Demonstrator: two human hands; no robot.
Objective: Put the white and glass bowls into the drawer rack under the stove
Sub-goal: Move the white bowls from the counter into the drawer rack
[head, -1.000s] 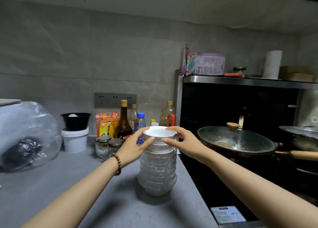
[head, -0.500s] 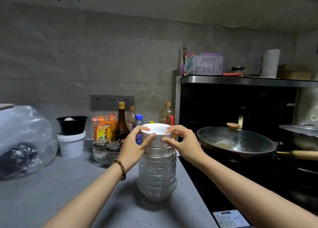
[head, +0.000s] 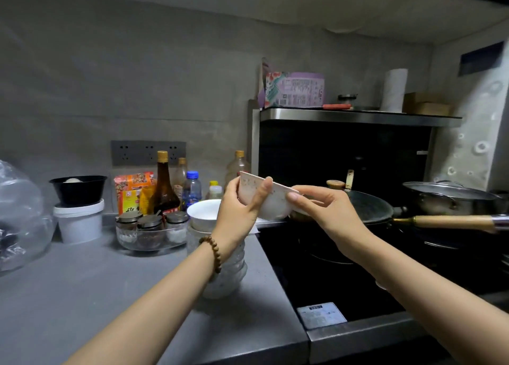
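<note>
On the far left we see a crinkly clear plastic bag [head: 19,207] lying on the grey counter [head: 82,287]. Next to it stands a white tub [head: 80,224] with a black bowl [head: 78,189] sitting on top. Then come bright snack packs [head: 133,191], a glass dish [head: 148,240] with three little jars in it, a tall dark bottle [head: 164,188] and a small bottle with a blue cap [head: 192,191], all near the wall. In front of them stands the stack of glass bowls [head: 235,273] with a plain white bowl [head: 205,213] on top. The left arm, with its bead bracelet [head: 214,250], crosses in front and hides part of the stack. The left hand [head: 239,210] and the right hand [head: 327,213] are close together. Both grip one speckled white bowl [head: 274,205], tipped sideways, up in the air above the spot where the counter meets the black stove [head: 316,276]. Behind the right hand sits a wok [head: 369,207] with a wooden handle, and further right a metal pot [head: 440,203] with a lid.
</note>
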